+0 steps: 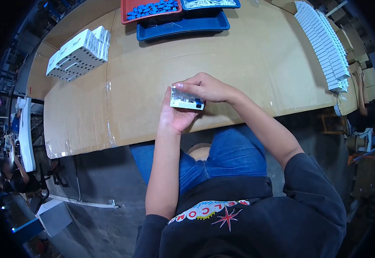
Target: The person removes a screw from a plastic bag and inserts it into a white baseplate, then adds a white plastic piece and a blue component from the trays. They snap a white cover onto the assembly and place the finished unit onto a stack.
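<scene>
A small white box-like part (186,104) with a blue piece at its right end is held above the table's near edge. My left hand (178,117) is wrapped round it from below and the left. My right hand (204,87) lies over its top, with the thumb on its upper left corner and the other fingers behind it. Some of the part's top is covered by the right hand.
Stacked white parts (81,52) stand at the table's left; a long row (323,45) lines the right. At the back are a red bin (129,9) of blue pieces, a blue bin of white pieces and a blue tray (183,29). People sit at both sides.
</scene>
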{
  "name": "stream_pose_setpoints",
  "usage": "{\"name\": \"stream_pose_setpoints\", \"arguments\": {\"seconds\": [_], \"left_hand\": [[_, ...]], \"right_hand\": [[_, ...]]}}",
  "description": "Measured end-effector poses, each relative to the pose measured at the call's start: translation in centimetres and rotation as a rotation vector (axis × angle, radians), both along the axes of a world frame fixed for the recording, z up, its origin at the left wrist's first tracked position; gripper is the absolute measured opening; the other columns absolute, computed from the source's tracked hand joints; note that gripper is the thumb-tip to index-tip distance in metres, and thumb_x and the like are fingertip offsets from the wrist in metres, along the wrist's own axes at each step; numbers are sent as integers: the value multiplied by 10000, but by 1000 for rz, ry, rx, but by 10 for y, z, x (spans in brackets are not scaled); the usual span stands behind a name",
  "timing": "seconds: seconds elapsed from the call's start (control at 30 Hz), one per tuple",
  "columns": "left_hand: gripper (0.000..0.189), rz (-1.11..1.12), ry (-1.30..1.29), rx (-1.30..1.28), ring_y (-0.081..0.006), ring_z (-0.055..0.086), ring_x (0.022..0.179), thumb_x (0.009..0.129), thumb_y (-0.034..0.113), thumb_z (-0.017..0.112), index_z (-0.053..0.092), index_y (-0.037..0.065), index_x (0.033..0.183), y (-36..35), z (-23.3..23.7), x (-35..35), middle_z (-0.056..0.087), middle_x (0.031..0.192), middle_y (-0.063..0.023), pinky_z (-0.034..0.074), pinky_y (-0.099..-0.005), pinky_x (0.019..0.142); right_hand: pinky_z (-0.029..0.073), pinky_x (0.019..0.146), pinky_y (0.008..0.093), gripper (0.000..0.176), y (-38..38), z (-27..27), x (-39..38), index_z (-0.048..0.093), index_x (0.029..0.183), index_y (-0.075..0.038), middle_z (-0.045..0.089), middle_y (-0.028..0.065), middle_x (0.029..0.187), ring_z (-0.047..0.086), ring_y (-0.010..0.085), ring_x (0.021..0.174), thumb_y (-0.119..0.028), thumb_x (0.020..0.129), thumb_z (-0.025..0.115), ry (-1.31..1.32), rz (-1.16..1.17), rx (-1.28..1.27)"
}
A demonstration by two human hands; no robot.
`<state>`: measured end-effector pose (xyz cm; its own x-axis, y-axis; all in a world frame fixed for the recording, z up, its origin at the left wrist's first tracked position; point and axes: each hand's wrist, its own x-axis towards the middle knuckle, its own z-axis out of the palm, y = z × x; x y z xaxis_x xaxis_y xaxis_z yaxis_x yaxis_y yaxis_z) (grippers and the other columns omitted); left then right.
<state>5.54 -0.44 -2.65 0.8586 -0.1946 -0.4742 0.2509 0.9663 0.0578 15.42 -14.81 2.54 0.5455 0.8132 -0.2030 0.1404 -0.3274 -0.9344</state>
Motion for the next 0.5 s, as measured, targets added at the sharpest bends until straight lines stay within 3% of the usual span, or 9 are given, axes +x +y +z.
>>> {"name": "stream_pose_setpoints", "arguments": {"seconds": [0.27,0.5], "left_hand": [[530,-14,31,45,-363,611,1199,1088,546,394,561,112,1341,0,2,4,618,1313,-151,498,-584,1047],[567,-25,18,78,-361,614,1194,1098,546,336,529,86,1368,-4,9,6,616,1305,-166,508,-575,1031]], "right_hand": [[551,761,307,548,1,9,-3,811,1114,-65,772,95,870,659,130,794,-561,1027,596,-4,-36,-13],[549,748,311,580,7,7,2,822,1078,-70,772,89,856,662,133,775,-606,999,613,4,9,-75]]}}
